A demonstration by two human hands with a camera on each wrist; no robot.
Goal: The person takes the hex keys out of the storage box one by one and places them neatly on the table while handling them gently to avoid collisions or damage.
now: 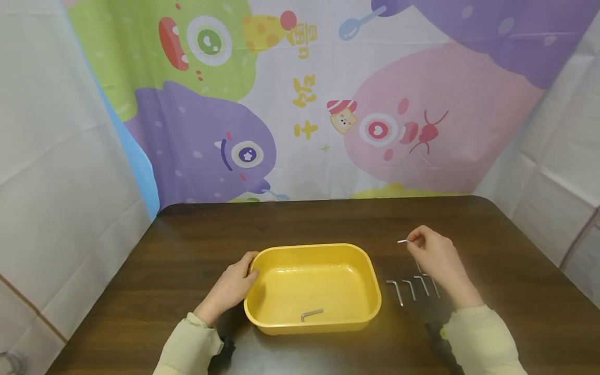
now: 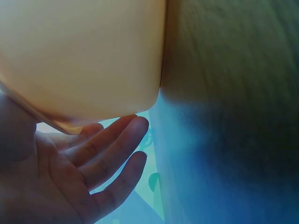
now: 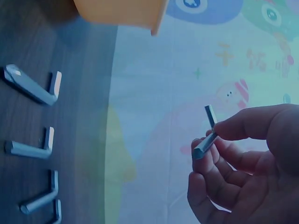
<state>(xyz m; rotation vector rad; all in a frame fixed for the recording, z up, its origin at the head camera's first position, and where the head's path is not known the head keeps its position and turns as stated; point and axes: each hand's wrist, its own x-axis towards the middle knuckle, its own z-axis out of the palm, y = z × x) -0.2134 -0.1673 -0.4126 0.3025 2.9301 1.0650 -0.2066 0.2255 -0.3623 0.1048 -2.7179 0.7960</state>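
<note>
My left hand grips the left side of a yellow plastic tray, thumb over the rim and fingers along the outer wall. An L-shaped hex key lies inside the tray near its front wall. Right of the tray, above the table, my right hand pinches another hex key between thumb and fingertips. Below that hand several more hex keys lie in a row on the table; the hand and forearm partly cover the rightmost ones.
The dark wood-grain table carries everything. A cartoon-print curtain hangs behind its far edge. Pale panels stand at the left and right.
</note>
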